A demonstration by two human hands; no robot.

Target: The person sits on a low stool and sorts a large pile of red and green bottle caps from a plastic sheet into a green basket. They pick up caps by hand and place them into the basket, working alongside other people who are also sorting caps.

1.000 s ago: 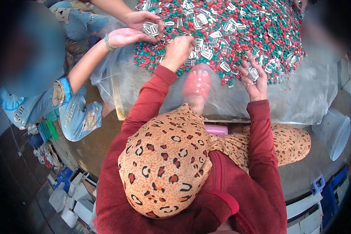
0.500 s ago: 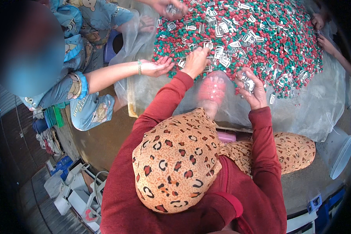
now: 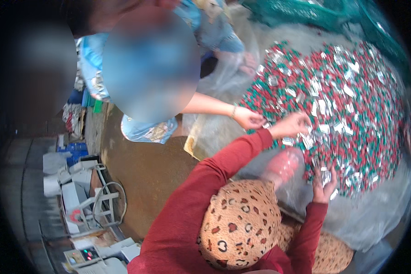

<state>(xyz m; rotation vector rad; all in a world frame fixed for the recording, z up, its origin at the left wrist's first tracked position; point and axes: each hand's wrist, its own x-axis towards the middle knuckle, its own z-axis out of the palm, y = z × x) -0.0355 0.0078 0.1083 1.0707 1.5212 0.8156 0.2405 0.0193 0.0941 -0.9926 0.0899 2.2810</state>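
Note:
A wide heap of small red and green pieces (image 3: 370, 150) lies on a clear plastic sheet, with flat, slotted silver buckles (image 3: 322, 107) scattered over it. My left hand (image 3: 290, 124) hovers at the heap's near left part, fingers bent over several buckles; motion blur hides what is between the fingertips. In my right hand (image 3: 325, 186), at the near edge of the heap, several silver buckles rest between the curled fingers and palm. Just left of my left hand, a co-worker's hand (image 3: 250, 118) pinches at the heap's edge, near a small silver piece.
My foot in a pink sock (image 3: 285, 162) rests on the plastic sheet (image 3: 351, 221) between my hands. A co-worker in blue patterned clothes (image 3: 148, 130) sits at the left. Green netting (image 3: 301, 11) lies beyond the heap. Grey-white equipment (image 3: 84, 196) stands at the lower left.
The view has swung left, so the heap sits farther right. My left hand's fingers have shifted over the buckles. The co-worker's near hand has turned from palm-up to a pinch.

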